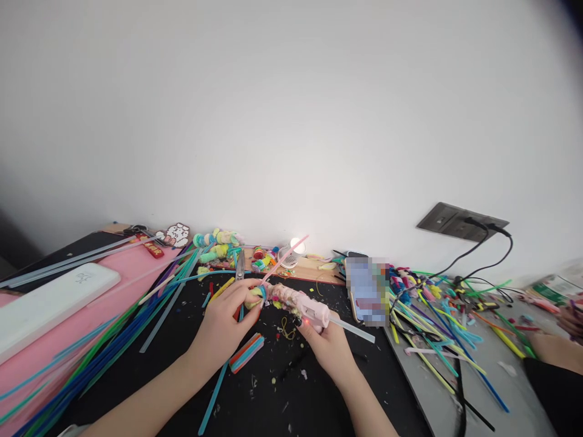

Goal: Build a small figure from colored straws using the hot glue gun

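While pinching yellow fuzz in left fingers toward the tabletop edge by the wall, gripping half-hidden glue gun in right fingers.

No text can be read with certainty: from centre, illegible dark marks are borne by the white case toward 8 o'clock, blurred yellow characters by the red tag at 9 o'clock.

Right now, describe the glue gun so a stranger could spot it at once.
Start at the black surface in the middle. There, the right hand holds the pale pink glue gun. Its red light and the clear stick jutting from its back set it apart.
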Available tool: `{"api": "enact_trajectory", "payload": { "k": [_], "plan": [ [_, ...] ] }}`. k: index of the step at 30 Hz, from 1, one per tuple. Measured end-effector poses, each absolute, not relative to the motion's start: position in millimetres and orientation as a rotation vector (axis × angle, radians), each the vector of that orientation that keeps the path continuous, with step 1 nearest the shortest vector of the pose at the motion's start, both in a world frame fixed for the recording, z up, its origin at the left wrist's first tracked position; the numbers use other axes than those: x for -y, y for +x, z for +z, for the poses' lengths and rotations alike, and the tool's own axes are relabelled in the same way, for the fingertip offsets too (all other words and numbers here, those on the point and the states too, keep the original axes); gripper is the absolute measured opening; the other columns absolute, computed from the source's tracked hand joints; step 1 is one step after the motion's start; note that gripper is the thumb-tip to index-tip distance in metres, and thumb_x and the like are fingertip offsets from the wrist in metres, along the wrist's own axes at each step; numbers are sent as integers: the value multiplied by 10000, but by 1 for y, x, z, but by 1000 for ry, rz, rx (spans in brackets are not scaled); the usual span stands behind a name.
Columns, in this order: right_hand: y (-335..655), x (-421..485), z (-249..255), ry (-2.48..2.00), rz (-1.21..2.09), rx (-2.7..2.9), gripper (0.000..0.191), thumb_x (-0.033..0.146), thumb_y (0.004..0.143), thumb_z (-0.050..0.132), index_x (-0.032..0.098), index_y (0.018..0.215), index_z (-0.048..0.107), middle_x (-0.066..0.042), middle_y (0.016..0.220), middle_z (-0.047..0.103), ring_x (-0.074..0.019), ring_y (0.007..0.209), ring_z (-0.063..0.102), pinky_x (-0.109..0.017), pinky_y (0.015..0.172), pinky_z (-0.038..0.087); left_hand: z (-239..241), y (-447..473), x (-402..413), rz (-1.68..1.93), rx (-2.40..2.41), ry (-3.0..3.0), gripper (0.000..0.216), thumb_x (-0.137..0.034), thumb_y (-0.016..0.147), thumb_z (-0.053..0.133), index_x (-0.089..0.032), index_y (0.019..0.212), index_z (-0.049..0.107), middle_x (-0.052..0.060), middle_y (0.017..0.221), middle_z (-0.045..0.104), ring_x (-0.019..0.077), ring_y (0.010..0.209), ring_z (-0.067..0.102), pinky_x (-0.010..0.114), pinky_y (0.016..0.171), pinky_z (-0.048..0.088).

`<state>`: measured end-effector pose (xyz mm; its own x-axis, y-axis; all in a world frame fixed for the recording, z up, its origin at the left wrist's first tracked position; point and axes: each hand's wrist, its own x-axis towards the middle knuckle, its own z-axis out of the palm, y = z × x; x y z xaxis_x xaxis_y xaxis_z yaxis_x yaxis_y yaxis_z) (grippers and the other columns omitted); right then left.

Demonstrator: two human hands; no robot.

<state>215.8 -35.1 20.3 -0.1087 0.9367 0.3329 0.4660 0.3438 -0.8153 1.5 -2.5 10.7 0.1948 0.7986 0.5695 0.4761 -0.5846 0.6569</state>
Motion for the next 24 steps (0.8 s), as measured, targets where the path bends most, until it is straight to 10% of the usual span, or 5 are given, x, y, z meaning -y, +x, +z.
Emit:
{"api": "enact_trajectory", "payload": {
  "k": [24],
  "plan": [
    [213,37,21,-1309,582,1812,163,284,859,534,217,833,680,-34,758,690,-245,851,676,-316,771,546,7,2,4,1356,-1107,2380,201,-84,891,492,-206,732,500,76,1156,631,183,1066,622,301,908,480]
  ]
}}
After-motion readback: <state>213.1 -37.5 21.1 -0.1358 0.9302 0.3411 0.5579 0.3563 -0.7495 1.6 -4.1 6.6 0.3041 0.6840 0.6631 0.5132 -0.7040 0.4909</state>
